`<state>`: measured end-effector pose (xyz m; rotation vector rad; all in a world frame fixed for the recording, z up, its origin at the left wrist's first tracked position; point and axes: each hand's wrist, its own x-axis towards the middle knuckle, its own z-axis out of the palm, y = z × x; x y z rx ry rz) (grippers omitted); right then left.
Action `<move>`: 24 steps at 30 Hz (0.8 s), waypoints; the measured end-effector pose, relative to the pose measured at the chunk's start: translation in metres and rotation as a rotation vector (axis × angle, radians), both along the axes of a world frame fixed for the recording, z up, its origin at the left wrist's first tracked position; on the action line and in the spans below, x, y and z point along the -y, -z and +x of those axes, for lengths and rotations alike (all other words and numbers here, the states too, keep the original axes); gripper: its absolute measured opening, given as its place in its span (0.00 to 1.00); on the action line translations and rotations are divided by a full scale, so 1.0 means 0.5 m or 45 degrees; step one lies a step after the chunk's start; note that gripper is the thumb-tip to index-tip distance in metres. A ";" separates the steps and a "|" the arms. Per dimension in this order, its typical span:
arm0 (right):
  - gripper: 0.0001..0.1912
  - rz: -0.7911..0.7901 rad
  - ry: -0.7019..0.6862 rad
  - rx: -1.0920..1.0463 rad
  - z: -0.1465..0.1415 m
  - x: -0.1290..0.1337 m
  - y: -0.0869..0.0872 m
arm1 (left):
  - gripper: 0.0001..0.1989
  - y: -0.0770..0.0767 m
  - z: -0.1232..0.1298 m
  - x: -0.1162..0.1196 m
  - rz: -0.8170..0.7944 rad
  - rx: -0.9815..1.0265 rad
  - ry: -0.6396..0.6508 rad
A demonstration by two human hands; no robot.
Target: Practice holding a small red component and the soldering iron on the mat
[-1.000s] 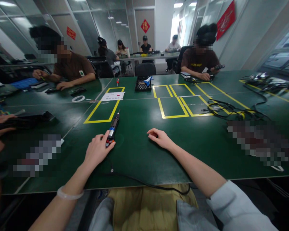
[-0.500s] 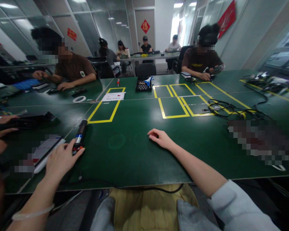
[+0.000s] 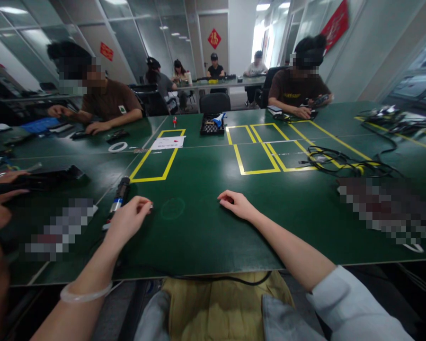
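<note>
Green bench (image 3: pixel 206 241) runs the full width. Left hand (image 3: pixel 129 218) is above its near part, left of mid-edge; right hand (image 3: pixel 236 203) rests right of that, well apart. Black cable (image 3: pixel 230 279) trails along the near edge. Cylindrical tool (image 3: pixel 119 192), dark with a blue-silver band, lies left of the left fingertips, far end just beside the near-left corner of the yellow tape outline (image 3: pixel 147 180). Long axis runs near edge to far edge, far end leaning right. Left hand clearly nearer; it hides the tool's near end, can't tell if touching. Left fingertips pinched together, pale speck there, unclear if a held part. Right fingers curled; can't tell if fully closed or holding anything.
</note>
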<state>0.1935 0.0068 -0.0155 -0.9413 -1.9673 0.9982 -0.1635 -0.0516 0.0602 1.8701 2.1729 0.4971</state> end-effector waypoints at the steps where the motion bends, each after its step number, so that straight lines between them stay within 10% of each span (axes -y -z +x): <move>1: 0.10 0.001 0.000 0.002 0.001 0.000 0.001 | 0.20 0.005 0.034 -0.013 0.009 0.125 0.093; 10: 0.15 -0.114 -0.079 -0.150 0.000 0.002 -0.003 | 0.24 0.044 0.313 -0.107 -0.248 1.092 0.612; 24: 0.10 -0.134 -0.013 -0.235 -0.002 -0.002 0.001 | 0.21 0.123 0.339 -0.122 -0.300 1.381 0.588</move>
